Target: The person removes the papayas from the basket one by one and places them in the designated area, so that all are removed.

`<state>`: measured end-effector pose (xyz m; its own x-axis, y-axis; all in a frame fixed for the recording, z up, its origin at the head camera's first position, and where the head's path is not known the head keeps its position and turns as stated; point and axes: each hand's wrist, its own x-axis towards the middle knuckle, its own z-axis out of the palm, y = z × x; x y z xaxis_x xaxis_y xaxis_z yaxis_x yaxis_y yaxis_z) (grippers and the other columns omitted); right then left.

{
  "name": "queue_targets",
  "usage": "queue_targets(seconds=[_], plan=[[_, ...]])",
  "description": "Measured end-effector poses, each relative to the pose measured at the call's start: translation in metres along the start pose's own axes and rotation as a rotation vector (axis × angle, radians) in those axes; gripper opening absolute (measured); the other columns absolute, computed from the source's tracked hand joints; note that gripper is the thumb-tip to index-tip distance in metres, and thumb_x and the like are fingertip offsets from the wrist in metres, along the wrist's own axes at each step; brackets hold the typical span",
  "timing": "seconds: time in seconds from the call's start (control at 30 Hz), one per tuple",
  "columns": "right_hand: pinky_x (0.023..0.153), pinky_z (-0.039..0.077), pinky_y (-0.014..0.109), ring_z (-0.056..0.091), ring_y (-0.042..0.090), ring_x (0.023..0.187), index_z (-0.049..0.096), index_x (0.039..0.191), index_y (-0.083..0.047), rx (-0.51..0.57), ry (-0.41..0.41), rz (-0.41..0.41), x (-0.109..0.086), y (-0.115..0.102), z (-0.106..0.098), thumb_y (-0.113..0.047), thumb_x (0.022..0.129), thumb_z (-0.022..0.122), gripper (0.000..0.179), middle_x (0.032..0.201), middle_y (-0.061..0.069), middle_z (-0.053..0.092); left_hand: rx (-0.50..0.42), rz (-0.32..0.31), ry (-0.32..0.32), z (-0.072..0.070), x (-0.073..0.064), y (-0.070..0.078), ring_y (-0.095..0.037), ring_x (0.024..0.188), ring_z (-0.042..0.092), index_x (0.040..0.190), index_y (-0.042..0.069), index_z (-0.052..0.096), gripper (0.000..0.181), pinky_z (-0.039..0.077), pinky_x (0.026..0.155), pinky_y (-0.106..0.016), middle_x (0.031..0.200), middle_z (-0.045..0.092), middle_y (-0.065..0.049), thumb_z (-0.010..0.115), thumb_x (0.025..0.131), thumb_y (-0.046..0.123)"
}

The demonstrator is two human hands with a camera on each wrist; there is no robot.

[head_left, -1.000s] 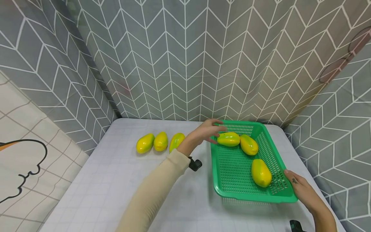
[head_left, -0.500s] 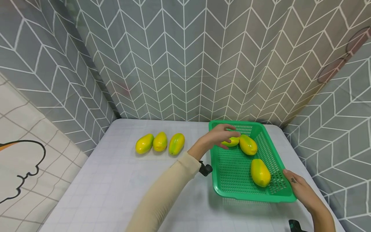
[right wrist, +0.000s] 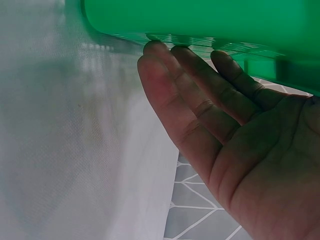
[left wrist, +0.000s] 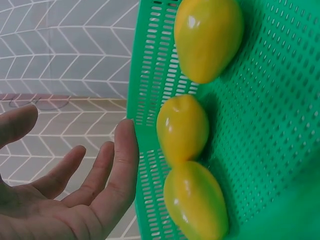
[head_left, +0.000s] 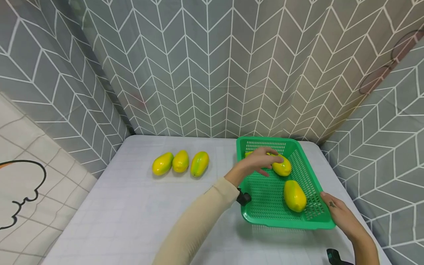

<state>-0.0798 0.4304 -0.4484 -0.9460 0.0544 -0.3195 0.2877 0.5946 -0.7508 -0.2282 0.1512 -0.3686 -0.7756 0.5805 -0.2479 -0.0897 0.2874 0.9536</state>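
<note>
Watching from afar, I see the white table (head_left: 126, 206) below all the fingers. Over it is the green basket (head_left: 265, 200), its near side seemingly raised. The right hand (head_left: 339, 212) has its thumb on the basket's edge and straight fingers underneath; if this grip slips, the basket could tilt or drop. The left hand (head_left: 260, 161) has fingers spread, pinching nothing; a careless lowering could push the three yellow fruits inside (head_left: 294, 197): one mostly behind this hand, one just past its fingertips, one near the right thumb. Three more fruits (head_left: 180, 162), left of the left fingers, could roll if bumped.
</note>
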Motion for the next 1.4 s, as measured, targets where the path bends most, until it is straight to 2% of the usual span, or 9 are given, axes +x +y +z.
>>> queue_targets(seconds=[0.13,0.27,0.33,0.4,0.53,0.67,0.87,1.17,1.4], plan=[[0.113,0.035,0.075,0.048,0.036,0.13,0.013,0.16,0.02,-0.039,0.017,0.0,0.0,0.0,0.0,-0.053,0.115,0.014,0.086,0.161,0.045,0.027,0.009,0.0,-0.004,0.008,0.004,-0.002,-0.037,0.127,0.066,0.144,0.012,0.062,0.054,0.067,0.08,-0.04,0.136,0.068,-0.007,0.076,0.098,0.036],[0.112,0.039,0.071,0.049,0.009,0.11,0.015,0.16,0.02,-0.059,0.021,0.01,0.001,0.0,-0.001,-0.053,0.115,0.014,0.085,0.159,0.043,0.034,-0.007,-0.021,-0.001,0.015,0.008,-0.002,-0.039,0.128,0.065,0.142,0.011,0.062,0.053,0.067,0.082,-0.044,0.135,0.067,-0.008,0.077,0.097,0.036],[0.113,0.037,0.072,0.051,0.013,0.112,0.014,0.16,0.02,-0.048,0.018,0.012,0.001,0.0,-0.001,-0.053,0.114,0.014,0.086,0.158,0.043,0.034,-0.007,-0.037,0.007,0.018,0.009,-0.002,-0.038,0.126,0.066,0.14,0.012,0.063,0.051,0.067,0.083,-0.045,0.135,0.067,-0.008,0.077,0.096,0.036],[0.114,0.034,0.075,0.051,0.031,0.127,0.013,0.16,0.02,-0.033,0.014,0.011,0.001,0.0,0.0,-0.054,0.114,0.015,0.086,0.162,0.044,0.029,-0.007,-0.051,0.014,0.021,0.012,-0.002,-0.037,0.124,0.066,0.138,0.013,0.064,0.049,0.067,0.083,-0.045,0.135,0.067,-0.008,0.077,0.096,0.036],[0.117,0.025,0.08,0.027,0.057,0.148,0.011,0.16,0.02,0.001,0.01,-0.001,0.001,0.0,0.001,-0.054,0.114,0.016,0.087,0.166,0.046,0.014,0.009,-0.069,0.029,0.028,0.017,-0.005,-0.033,0.115,0.066,0.132,0.014,0.067,0.043,0.066,0.084,-0.047,0.129,0.068,-0.006,0.078,0.096,0.035],[0.117,0.026,0.08,0.025,0.057,0.148,0.012,0.16,0.02,0.002,0.019,-0.011,0.001,0.001,0.002,-0.054,0.115,0.016,0.087,0.166,0.046,0.014,0.028,-0.089,0.043,0.036,0.022,-0.008,-0.028,0.104,0.065,0.132,0.012,0.067,0.043,0.066,0.087,-0.051,0.126,0.068,-0.005,0.078,0.096,0.033],[0.115,0.029,0.078,0.03,0.055,0.144,0.011,0.16,0.02,-0.009,0.019,-0.006,0.002,0.002,0.003,-0.052,0.115,0.014,0.085,0.164,0.046,0.017,0.06,-0.121,0.039,0.049,0.027,-0.014,-0.03,0.105,0.067,0.136,0.01,0.066,0.047,0.066,0.085,-0.05,0.127,0.068,-0.006,0.078,0.096,0.033],[0.117,0.02,0.084,0.013,0.065,0.153,0.011,0.159,0.02,0.005,0.018,-0.002,0.0,0.0,0.004,-0.051,0.115,0.015,0.084,0.165,0.047,0.01,0.113,-0.162,0.04,0.063,0.034,-0.02,-0.029,0.104,0.066,0.139,0.012,0.065,0.05,0.066,0.081,-0.047,0.13,0.067,-0.006,0.078,0.096,0.034],[0.112,0.033,0.076,0.038,0.051,0.138,0.013,0.16,0.02,-0.01,0.034,-0.011,0.0,0.001,0.004,-0.052,0.115,0.015,0.084,0.161,0.046,0.027,0.146,-0.173,0.024,0.072,0.038,-0.024,-0.032,0.109,0.065,0.142,0.012,0.063,0.053,0.065,0.082,-0.049,0.132,0.066,-0.006,0.078,0.095,0.032]])
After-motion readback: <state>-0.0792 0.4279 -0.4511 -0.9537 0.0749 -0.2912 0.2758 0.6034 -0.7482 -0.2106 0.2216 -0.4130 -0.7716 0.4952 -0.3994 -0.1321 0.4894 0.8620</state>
